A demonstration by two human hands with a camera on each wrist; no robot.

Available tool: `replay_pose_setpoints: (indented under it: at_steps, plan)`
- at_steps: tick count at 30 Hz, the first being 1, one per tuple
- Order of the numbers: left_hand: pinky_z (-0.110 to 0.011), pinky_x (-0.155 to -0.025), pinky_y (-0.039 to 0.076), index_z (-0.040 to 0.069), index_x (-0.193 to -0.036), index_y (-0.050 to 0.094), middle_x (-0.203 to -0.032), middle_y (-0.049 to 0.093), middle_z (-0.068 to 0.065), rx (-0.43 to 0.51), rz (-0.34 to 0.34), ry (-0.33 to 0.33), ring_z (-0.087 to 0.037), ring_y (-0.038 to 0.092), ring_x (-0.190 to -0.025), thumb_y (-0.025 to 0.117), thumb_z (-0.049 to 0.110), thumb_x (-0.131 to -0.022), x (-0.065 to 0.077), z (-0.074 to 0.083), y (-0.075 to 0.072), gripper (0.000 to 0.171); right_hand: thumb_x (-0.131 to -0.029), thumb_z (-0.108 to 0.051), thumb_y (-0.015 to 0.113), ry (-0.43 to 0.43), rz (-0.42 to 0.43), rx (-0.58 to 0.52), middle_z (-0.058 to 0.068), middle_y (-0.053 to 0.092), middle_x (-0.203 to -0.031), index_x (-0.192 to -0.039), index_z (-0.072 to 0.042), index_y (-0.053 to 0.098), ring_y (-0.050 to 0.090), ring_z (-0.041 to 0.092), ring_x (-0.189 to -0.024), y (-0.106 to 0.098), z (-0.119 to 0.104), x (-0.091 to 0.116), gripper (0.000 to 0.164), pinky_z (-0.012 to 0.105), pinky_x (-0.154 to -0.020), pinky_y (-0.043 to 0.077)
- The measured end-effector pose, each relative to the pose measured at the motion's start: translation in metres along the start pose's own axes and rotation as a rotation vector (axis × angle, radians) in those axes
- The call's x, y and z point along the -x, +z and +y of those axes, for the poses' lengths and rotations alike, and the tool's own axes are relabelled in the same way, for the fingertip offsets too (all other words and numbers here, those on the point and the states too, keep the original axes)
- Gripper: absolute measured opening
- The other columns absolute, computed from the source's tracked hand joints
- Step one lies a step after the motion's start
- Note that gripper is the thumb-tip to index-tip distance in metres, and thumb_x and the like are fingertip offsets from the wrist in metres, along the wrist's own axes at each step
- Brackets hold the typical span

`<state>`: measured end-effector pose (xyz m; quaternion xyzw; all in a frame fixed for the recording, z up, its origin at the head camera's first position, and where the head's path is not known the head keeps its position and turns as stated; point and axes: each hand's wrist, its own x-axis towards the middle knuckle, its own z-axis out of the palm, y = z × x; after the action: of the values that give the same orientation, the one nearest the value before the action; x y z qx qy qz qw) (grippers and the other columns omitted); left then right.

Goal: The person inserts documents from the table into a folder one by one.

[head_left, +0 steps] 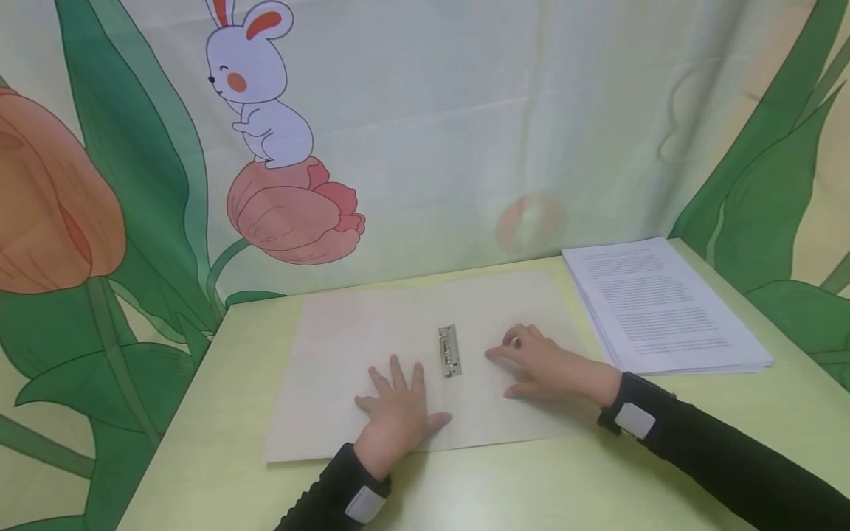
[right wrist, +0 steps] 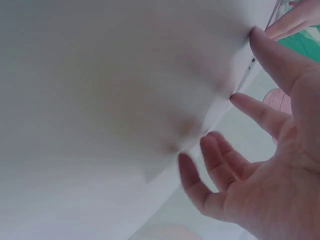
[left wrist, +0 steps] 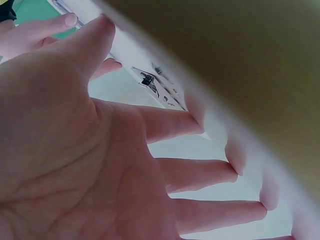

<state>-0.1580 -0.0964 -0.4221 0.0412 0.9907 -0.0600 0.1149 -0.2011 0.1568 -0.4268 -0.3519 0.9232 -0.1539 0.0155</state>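
A pale folder (head_left: 361, 332) lies spread flat, with a metal clip (head_left: 449, 351) near its middle fold. My left hand (head_left: 398, 413) rests on the folder's left half near the front edge, fingers spread wide and thumb pointing toward the fold. In the left wrist view the fingertips (left wrist: 227, 170) touch the surface, and the clip (left wrist: 159, 87) shows beyond them. To the right of the clip, my right hand (head_left: 541, 361) touches the folder's right half with its fingertips. The right wrist view shows that thumb and index finger (right wrist: 260, 112) extended, the other fingers loosely bent. Neither hand holds anything.
A stack of printed sheets (head_left: 654, 310) lies at the right rear of the pale yellow table (head_left: 219, 413), beside the folder. Behind the table hangs a curtain (head_left: 425, 147) printed with a rabbit and tulips.
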Motion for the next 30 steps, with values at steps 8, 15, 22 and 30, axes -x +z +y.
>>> replay_pose_setpoints:
  at_steps: [8,15,22,30]
  plan:
    - [-0.072,-0.088,0.033,0.017,-0.154,0.035,-0.154,0.022,-0.023,-0.003,-0.003,0.004,-0.055,0.024,-0.136,0.055,0.077,-0.081,-0.002,0.0,0.002,0.097,-0.081,-0.019,0.081,-0.015,-0.039,-0.168,0.007,0.05,-0.111,-0.13,-0.01,0.059,0.051,0.018,-0.098,0.003,-0.01,-0.022,0.055,0.027,-0.084,0.044]
    - [-0.073,-0.087,0.032,0.017,-0.153,0.036,-0.154,0.022,-0.024,0.0,-0.006,0.01,-0.055,0.024,-0.135,0.054,0.077,-0.081,-0.002,-0.001,0.004,0.096,-0.083,-0.016,0.079,0.165,-0.073,-0.378,0.005,0.059,-0.104,-0.119,-0.009,0.064,0.058,0.021,-0.097,0.004,-0.029,-0.05,0.04,0.024,-0.079,0.047]
    - [-0.073,-0.087,0.031,0.02,-0.154,0.035,-0.155,0.021,-0.022,0.005,0.003,0.023,-0.053,0.023,-0.137,0.054,0.075,-0.083,0.0,-0.001,0.003,0.092,-0.089,-0.022,0.074,0.382,-0.096,-0.498,-0.002,0.063,-0.091,-0.098,-0.015,0.072,0.058,0.015,-0.078,0.008,-0.033,-0.071,0.012,0.023,-0.062,0.046]
    - [-0.074,-0.088,0.03,0.02,-0.154,0.035,-0.156,0.02,-0.02,0.002,-0.007,0.028,-0.05,0.021,-0.139,0.054,0.074,-0.085,0.002,-0.001,-0.001,0.089,-0.086,-0.026,0.077,0.419,-0.09,-0.465,-0.005,0.063,-0.068,-0.084,-0.016,0.078,0.048,0.01,-0.06,0.014,-0.037,-0.085,0.01,0.02,-0.054,0.035]
